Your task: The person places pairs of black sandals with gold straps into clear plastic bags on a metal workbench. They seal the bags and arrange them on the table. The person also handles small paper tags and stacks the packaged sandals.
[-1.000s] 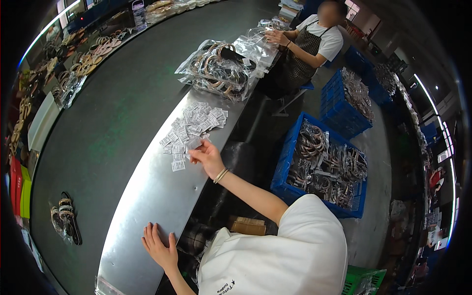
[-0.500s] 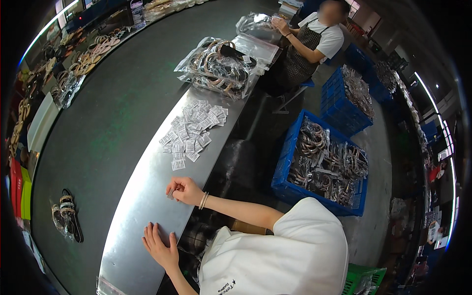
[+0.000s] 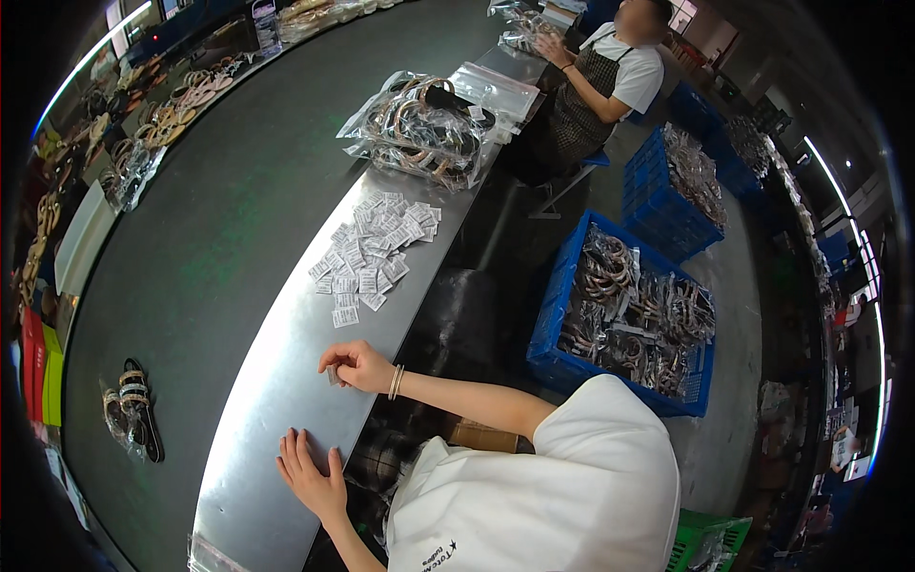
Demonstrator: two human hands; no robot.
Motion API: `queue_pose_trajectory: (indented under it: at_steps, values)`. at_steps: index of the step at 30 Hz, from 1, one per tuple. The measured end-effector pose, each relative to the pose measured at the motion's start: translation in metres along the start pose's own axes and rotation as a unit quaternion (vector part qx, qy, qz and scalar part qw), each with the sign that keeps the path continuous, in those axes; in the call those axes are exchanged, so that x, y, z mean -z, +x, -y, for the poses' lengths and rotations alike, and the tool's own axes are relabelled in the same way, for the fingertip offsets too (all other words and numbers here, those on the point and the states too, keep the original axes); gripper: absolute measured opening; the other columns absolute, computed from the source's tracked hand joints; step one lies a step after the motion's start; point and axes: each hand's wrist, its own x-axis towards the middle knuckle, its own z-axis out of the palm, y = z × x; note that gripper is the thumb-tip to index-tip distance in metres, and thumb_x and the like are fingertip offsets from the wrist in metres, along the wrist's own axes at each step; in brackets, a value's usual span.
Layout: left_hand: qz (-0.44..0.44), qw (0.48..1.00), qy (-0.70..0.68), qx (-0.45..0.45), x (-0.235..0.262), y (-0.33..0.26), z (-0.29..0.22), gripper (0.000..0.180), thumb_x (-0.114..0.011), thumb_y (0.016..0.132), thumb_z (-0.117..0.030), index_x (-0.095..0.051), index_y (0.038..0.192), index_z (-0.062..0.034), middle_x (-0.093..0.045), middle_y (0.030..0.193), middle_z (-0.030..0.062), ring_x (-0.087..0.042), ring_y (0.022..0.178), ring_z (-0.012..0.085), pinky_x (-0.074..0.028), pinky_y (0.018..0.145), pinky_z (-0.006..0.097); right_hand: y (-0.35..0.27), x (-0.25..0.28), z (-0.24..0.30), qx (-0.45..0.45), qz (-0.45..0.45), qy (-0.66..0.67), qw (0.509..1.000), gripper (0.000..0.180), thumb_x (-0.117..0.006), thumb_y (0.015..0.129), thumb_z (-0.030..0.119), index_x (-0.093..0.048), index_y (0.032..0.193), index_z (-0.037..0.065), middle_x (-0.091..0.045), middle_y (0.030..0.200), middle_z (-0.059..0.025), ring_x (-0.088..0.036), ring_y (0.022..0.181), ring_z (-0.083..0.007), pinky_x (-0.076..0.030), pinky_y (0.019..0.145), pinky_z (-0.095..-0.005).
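Observation:
My right hand (image 3: 356,368), with bangles at the wrist, hovers over or rests on the metal ledge. Its fingers pinch a small pale packet (image 3: 333,376), like those in the nearby pile. Flat on the same ledge (image 3: 276,400) lies my left hand (image 3: 313,477), fingers spread and holding nothing. Beyond my right hand is a loose heap of small white printed packets (image 3: 372,250). A pair of strappy sandals (image 3: 140,412), partly in clear plastic, sits on the dark belt to the left.
Bagged sandals (image 3: 419,129) are stacked at the ledge's far end. Past them a seated co-worker (image 3: 610,86) handles a clear bag (image 3: 522,29). Blue crates (image 3: 543,357) of bagged goods stand on the floor at right, a green crate (image 3: 701,543) lower down. More sandals (image 3: 205,86) line the belt's far edge.
The sandals on the belt have shifted slightly away and to the right. The co-worker's clear bag has moved farther off. My hands have barely moved; the pinched packet shows more plainly.

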Motion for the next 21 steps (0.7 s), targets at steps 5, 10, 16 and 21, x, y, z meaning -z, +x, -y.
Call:
queue_pose_trajectory:
  at_steps: [5,10,16,21]
  values:
    - [-0.004,1.000,0.000,-0.003,-0.0003,-0.0011,0.0002,0.049,-0.059,0.082,-0.026,-0.048,0.126,-0.0073,-0.045,0.135,0.0115,-0.036,0.130,0.0295,-0.018,0.109,0.046,0.0003,0.0010,-0.0045,0.004,0.008,-0.022,1.000,0.028,-0.039,0.072,-0.009,-0.063,0.085,0.000,-0.057,0.069,-0.0029,-0.052,0.059,-0.0072,-0.043,0.053,-0.0199]
    - [-0.003,1.000,0.001,-0.005,-0.0007,-0.0006,0.0004,0.049,-0.059,0.081,-0.026,-0.048,0.126,-0.0070,-0.045,0.134,0.0117,-0.036,0.130,0.0297,-0.018,0.109,0.046,-0.0006,-0.0003,-0.0002,0.002,0.009,0.000,1.000,0.028,-0.039,0.071,-0.010,-0.062,0.084,-0.001,-0.058,0.068,-0.0034,-0.052,0.060,-0.0077,-0.043,0.054,-0.0206]
    - [-0.003,1.000,-0.002,-0.007,-0.0014,-0.0005,0.0010,0.049,-0.059,0.081,-0.025,-0.048,0.125,-0.0066,-0.045,0.134,0.0119,-0.035,0.130,0.0301,-0.018,0.109,0.047,0.0000,0.0010,-0.0020,-0.007,0.013,0.000,1.000,0.027,-0.039,0.072,-0.010,-0.061,0.084,-0.002,-0.058,0.068,-0.0038,-0.053,0.061,-0.0081,-0.044,0.056,-0.0215]
    - [-0.005,1.000,0.000,-0.007,-0.0014,-0.0006,0.0011,0.049,-0.059,0.081,-0.025,-0.048,0.125,-0.0065,-0.045,0.134,0.0119,-0.035,0.130,0.0306,-0.018,0.109,0.047,0.0000,0.0004,-0.0041,0.001,0.010,-0.003,1.000,0.026,-0.039,0.072,-0.010,-0.061,0.083,-0.002,-0.058,0.068,-0.0035,-0.053,0.062,-0.0080,-0.045,0.058,-0.0217]
